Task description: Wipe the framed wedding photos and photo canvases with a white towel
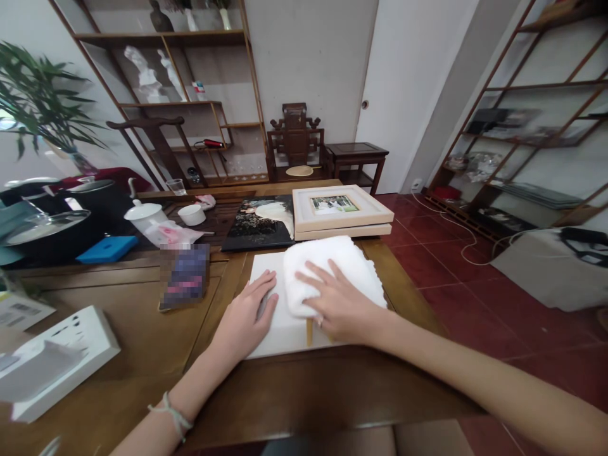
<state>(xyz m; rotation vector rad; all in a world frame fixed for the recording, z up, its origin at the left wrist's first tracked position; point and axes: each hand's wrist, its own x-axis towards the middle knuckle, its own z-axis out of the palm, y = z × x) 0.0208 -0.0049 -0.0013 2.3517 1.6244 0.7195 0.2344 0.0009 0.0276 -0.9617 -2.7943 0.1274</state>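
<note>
My right hand [332,297] lies with spread fingers on top of a white, fluffy, cushion-like piece [297,256]. A short wooden-coloured piece [309,332] sticks out below its front edge; whether it is a leg I cannot tell. Under the fluffy piece is a flat white panel [270,345] near the table's front edge. Resting on the panel's left side is my left hand [249,310], its fingers stretched out and holding nothing. Just beyond are a cream box with a framed photo [342,212] and a dark photo panel [261,221].
On the wooden table's [237,405] left stand a black pot [52,231], a blue block [107,249], a white teapot [147,215], a white cup [192,215] and a white box [66,361]. A pixelated packet [185,275] lies nearby. A chair [295,139] and shelves stand behind.
</note>
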